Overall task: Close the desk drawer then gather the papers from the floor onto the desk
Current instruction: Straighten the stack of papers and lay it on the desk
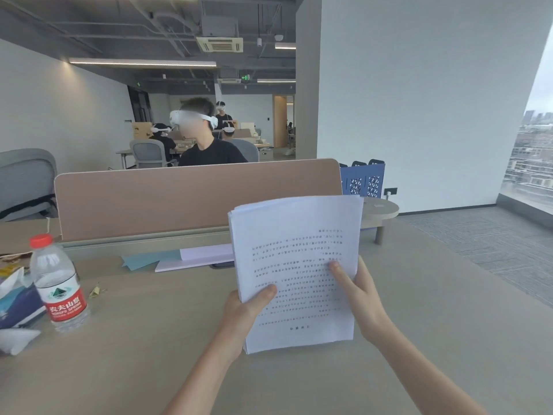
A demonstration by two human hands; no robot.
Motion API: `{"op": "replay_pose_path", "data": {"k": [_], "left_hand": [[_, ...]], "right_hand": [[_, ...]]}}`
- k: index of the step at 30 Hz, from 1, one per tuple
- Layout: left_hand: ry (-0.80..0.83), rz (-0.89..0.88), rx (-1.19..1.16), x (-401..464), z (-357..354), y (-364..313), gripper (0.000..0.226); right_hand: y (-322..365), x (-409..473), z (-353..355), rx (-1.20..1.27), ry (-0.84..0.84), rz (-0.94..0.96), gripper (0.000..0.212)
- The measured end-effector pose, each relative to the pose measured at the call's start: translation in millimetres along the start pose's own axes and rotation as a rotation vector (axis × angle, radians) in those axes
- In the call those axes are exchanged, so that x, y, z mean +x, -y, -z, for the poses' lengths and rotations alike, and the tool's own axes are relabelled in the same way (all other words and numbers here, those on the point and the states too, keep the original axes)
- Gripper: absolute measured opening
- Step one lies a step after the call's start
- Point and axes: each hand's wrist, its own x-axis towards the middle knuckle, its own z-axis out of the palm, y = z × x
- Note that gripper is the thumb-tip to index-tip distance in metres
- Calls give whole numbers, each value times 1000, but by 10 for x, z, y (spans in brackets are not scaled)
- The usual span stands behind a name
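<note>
A stack of white printed papers point(294, 265) stands nearly upright on its lower edge on the beige desk point(419, 310), text upside down toward me. My left hand point(245, 313) grips the stack's left edge with the thumb on the front sheet. My right hand point(359, 292) holds the right edge, thumb pressed on the printed page. The desk drawer and the floor beneath the desk are out of view.
A water bottle point(58, 283) with a red cap stands at the left beside a tissue pack point(18, 301). Pale purple point(203, 257) and teal sheets point(149, 260) lie by the brown divider panel point(194, 196). A person sits behind the divider. Carpeted floor point(493, 244) lies to the right.
</note>
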Motion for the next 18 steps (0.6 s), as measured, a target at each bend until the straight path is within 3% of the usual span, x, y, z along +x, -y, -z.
{"op": "replay_pose_path", "data": {"k": [5,7,12,15,18], "left_hand": [[-35,37,2,-7,-4,115,23],[-66,71,1,-18,-21,196,18],[-109,91,37,11,-50,258,17],[-118,118,70,-12,-67,327,21],[-122,119,58,-6,-112,297,14]], "right_hand": [[-218,-65,2,-49,-74,13,48],[-376,-140,-9,-48,-71,-42,43],[-598,-127,66,-74,-87,-60,2],[-720,-183,72,-97,-54,-114,19],[-738,-181,131,-121,-68,-95,11]]}}
